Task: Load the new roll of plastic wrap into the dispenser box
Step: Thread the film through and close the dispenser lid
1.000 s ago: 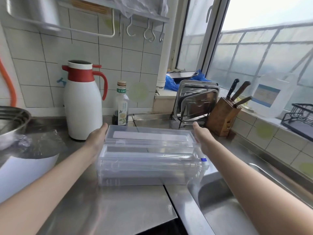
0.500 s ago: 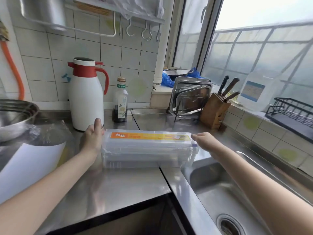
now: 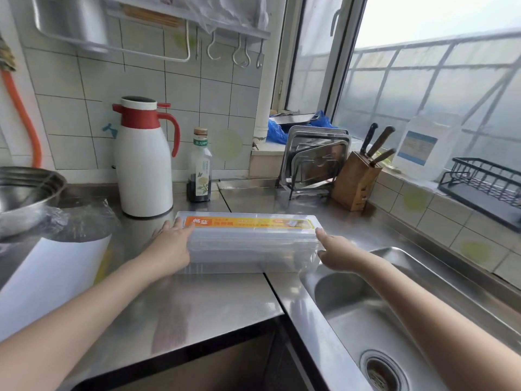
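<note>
Seen from the head camera, a clear plastic dispenser box (image 3: 251, 244) lay lengthwise on the steel counter (image 3: 197, 303), its lid down and an orange-and-yellow label facing up, its right end just beside the sink (image 3: 375, 314). The person's left hand (image 3: 170, 244) pressed against the box's left end, fingers extended along the top edge rather than curled around it. The right hand (image 3: 334, 251) met the right end, one finger stretched toward the top corner; whether the remaining fingers gripped the box could not be told. Behind the box stood a white thermos with a red handle (image 3: 143, 162) and a small dark bottle (image 3: 199, 167). A knife block (image 3: 356, 183) stood near the window, and a metal bowl (image 3: 25, 193) sat at far left.
</note>
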